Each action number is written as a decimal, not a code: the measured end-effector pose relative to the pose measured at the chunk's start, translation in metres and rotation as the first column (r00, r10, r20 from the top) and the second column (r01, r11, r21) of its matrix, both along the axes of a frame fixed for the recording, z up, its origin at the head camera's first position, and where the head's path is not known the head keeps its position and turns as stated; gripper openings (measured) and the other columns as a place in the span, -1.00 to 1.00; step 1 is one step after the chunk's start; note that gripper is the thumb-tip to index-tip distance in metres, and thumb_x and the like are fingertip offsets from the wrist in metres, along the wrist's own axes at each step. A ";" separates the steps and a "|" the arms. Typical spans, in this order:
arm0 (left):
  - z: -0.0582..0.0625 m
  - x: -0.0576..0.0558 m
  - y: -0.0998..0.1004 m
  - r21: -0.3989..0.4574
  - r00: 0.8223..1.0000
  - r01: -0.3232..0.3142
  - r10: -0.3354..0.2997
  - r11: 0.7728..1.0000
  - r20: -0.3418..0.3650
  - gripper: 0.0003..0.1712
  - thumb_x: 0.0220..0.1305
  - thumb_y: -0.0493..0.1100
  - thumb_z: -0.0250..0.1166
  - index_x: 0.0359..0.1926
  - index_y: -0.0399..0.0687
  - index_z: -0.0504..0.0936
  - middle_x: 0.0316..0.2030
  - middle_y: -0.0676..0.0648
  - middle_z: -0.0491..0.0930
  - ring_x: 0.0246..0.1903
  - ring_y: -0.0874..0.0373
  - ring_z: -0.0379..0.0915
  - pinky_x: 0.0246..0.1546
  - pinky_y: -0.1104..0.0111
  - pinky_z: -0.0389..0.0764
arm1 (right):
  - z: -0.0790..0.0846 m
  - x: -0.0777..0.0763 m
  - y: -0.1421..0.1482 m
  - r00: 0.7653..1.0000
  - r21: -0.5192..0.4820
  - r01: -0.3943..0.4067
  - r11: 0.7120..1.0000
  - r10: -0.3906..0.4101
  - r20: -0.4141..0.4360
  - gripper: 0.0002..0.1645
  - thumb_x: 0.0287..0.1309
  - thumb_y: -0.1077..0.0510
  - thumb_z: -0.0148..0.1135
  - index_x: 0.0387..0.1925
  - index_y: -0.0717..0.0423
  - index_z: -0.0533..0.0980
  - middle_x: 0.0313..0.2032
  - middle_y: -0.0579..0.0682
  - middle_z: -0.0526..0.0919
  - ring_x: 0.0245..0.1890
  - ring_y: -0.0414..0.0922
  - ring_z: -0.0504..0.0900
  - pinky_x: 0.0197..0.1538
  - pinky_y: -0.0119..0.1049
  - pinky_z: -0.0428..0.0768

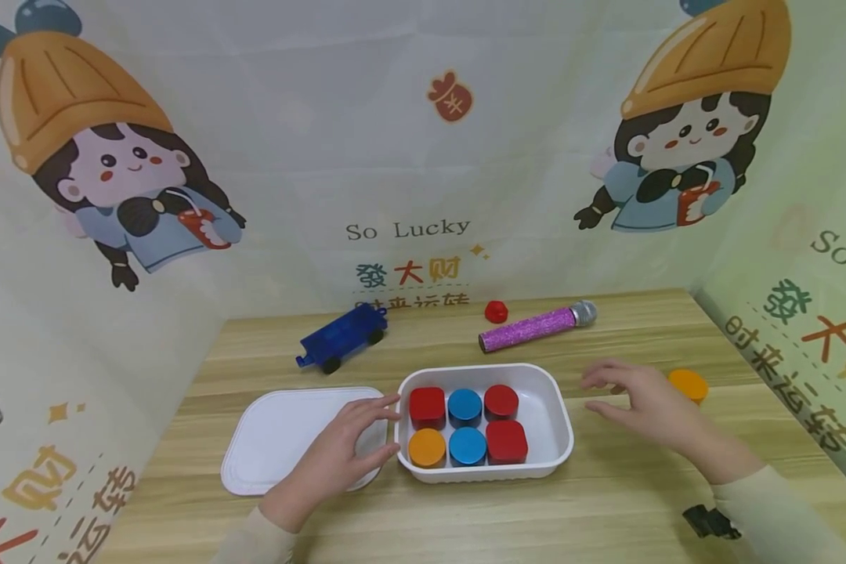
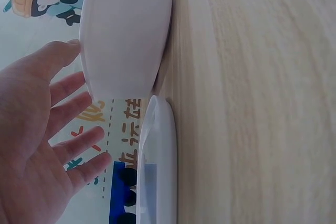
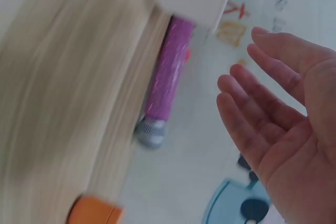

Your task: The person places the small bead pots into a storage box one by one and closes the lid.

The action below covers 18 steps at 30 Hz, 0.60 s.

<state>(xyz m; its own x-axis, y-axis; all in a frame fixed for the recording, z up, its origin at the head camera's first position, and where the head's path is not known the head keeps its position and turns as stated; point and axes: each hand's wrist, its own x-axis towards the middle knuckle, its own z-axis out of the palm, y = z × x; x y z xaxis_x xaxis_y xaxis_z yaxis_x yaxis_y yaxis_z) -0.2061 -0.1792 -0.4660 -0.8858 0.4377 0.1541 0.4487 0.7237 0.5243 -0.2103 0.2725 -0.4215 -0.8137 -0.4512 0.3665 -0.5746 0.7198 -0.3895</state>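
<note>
Evidently, the wooden table (image 1: 465, 521) spans the lower half of the head view, and near its centre the white container (image 1: 546, 427) sits upright, probably put there to be within reach of both hands. The white lid (image 1: 282, 435) lies flat just left of it, leaving its top uncovered. The left hand (image 1: 341, 442), left of centre, has thumb and fingers apart at the container's left rim, gripping nothing; whether they touch it or stop just beside it, I cannot tell. The right hand (image 1: 652, 403), right of centre, has thumb and fingers apart and touches nothing. Toward the back lie a blue toy cart (image 1: 345, 338) and a purple microphone (image 1: 532, 327), perhaps set there so as not to crowd the container. Inside it, two red rounded-square blocks (image 1: 506, 440), a round red block (image 1: 500, 400), two blue discs (image 1: 464, 406) and an orange disc (image 1: 427, 446) stand in two rows, seemingly for a neat fit. A loose orange disc (image 1: 688, 385) lies at right, near the right hand; a small red piece (image 1: 496, 312) sits above centre.
</note>
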 end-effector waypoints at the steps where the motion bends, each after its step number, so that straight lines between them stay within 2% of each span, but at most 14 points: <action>1: 0.000 0.000 0.000 0.000 1.000 0.001 -0.001 1.000 -0.002 -0.56 0.34 0.08 0.42 0.20 0.18 0.66 0.47 0.16 0.41 0.43 0.02 0.32 0.45 -0.04 0.41 | -0.002 0.000 0.006 1.000 0.004 0.011 1.000 -0.011 -0.025 -0.77 0.12 0.25 0.52 -0.17 0.01 0.72 -0.04 0.05 0.76 -0.08 0.03 0.74 -0.13 -0.16 0.78; 6: 0.001 0.000 -0.001 0.009 1.000 0.005 -0.005 1.000 -0.014 -0.56 0.33 0.06 0.43 0.19 0.16 0.67 0.47 0.13 0.42 0.43 0.01 0.33 0.45 -0.06 0.41 | -0.013 -0.002 0.041 0.986 0.017 0.100 0.995 -0.097 -0.137 -0.75 0.00 0.30 0.57 -0.23 0.08 0.72 -0.10 0.10 0.76 -0.27 -0.03 0.72 -0.27 -0.21 0.75; 9: 0.001 -0.001 0.000 0.007 1.000 0.010 -0.010 1.000 -0.025 -0.56 0.33 0.07 0.43 0.19 0.16 0.66 0.46 0.12 0.42 0.43 0.02 0.33 0.45 -0.05 0.41 | -0.020 -0.004 0.062 0.973 0.026 0.162 0.986 -0.155 -0.172 -0.71 -0.06 0.32 0.59 -0.23 0.14 0.72 -0.12 0.15 0.75 -0.30 0.02 0.72 -0.28 -0.12 0.74; 15: 0.000 -0.002 0.000 0.009 0.999 0.020 -0.020 1.000 -0.030 -0.56 0.33 0.08 0.43 0.19 0.16 0.66 0.46 0.11 0.43 0.43 0.02 0.34 0.45 -0.05 0.42 | -0.029 -0.003 0.094 0.961 0.037 0.249 0.968 -0.242 -0.131 -0.67 -0.07 0.35 0.59 -0.19 0.26 0.71 -0.05 0.34 0.70 -0.08 0.35 0.67 -0.08 0.27 0.63; 18: -0.001 -0.001 0.000 0.013 0.999 0.021 -0.021 1.000 -0.027 -0.56 0.33 0.07 0.43 0.19 0.16 0.67 0.46 0.12 0.43 0.42 0.02 0.34 0.44 -0.05 0.42 | -0.030 -0.003 0.104 0.960 0.054 0.267 0.962 -0.260 -0.107 -0.65 -0.07 0.34 0.59 -0.17 0.29 0.70 0.00 0.40 0.66 -0.02 0.40 0.62 -0.02 0.32 0.58</action>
<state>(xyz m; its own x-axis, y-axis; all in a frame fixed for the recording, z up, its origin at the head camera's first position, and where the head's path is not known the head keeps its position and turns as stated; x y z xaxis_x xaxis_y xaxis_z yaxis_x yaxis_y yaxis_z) -0.2075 -0.1791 -0.4669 -0.8719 0.4538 0.1839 0.4779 0.7068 0.5215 -0.2129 0.3766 -0.4519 -0.8684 -0.2525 0.4267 -0.3944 0.8734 -0.2858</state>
